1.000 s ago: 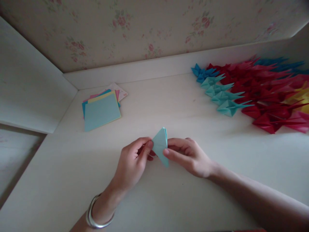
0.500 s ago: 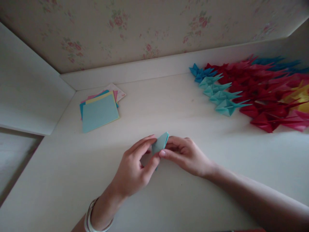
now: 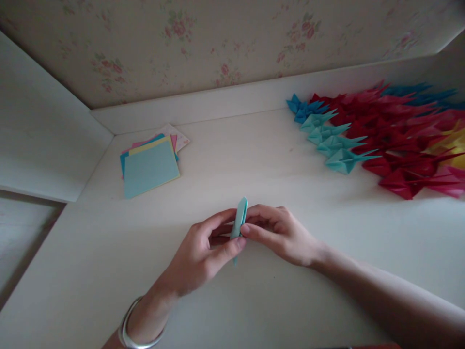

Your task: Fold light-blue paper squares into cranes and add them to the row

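Observation:
A light teal piece of folded origami paper [image 3: 240,215] stands nearly edge-on between my two hands, above the white tabletop. My left hand [image 3: 203,254] grips its lower left part, thumb in front and fingers behind. From the other side, my right hand [image 3: 278,232] pinches the paper's right edge, its thumb tip close to my left thumb. The layers part slightly along the upper right edge, and a thin point sticks out below my left thumb. My fingers hide some of the folds.
Stacked sheets of coloured paper [image 3: 152,167] lie at the back left, the top one pale blue. Rows of folded paper cranes in teal [image 3: 341,157], red [image 3: 403,182], pink, blue and yellow fill the right side. A flowered wall [image 3: 225,43] rises behind the white table [image 3: 232,160].
The folded paper has turned from showing a broad face to nearly edge-on. My left thumb and fingers have shifted around it, while my right hand has stayed about in place.

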`<state>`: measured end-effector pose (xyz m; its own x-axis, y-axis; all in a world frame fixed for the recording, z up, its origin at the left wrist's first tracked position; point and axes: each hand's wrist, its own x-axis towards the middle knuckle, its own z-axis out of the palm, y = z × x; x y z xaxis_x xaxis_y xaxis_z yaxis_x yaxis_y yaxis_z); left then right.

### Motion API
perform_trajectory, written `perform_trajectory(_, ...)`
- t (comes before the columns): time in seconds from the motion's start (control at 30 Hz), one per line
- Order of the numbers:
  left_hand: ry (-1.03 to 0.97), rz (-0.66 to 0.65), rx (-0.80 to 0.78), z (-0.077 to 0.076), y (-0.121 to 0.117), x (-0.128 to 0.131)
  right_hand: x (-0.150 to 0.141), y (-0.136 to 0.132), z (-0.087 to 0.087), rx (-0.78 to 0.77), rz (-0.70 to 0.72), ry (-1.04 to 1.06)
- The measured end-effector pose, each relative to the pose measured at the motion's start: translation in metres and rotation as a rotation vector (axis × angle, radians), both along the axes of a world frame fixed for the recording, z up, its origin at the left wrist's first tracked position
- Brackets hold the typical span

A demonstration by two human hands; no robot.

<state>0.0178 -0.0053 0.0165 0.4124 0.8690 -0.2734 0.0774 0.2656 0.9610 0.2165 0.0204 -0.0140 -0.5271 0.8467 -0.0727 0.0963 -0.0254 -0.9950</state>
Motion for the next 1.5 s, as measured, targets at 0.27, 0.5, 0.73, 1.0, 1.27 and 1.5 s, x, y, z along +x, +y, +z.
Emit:
perform_trajectory(0.27, -0.020, 0.045, -0.018, -0.007, 0.001, 0.000, 0.002, 0.000, 0.005, 0.089, 0.027, -0.074)
perform_trajectory(0.5, 0.079, 0.068, 0.043, -0.011, 0.001, -0.001, 0.002, 0.000, 0.005, 0.134, 0.020, -0.123)
perform_trajectory(0.73, 0.183, 0.062, 0.112, -0.009, 0.001, 0.001, 0.001, -0.002, 0.003, 0.150, -0.014, -0.142)
perform_trajectory(1.0, 0.416, 0.075, 0.457, -0.022, -0.006, 0.002, -0.004, -0.004, 0.001, 0.201, -0.135, -0.284)
perform_trajectory(1.27, 0.466, 0.086, 0.745, -0.027, -0.004, 0.002, -0.008, -0.008, -0.009, 0.251, -0.246, -0.221)
perform_trajectory(1.5, 0.330, 0.206, 0.449, -0.021, 0.002, -0.001, -0.005, -0.011, -0.015, 0.530, -0.239, -0.197)
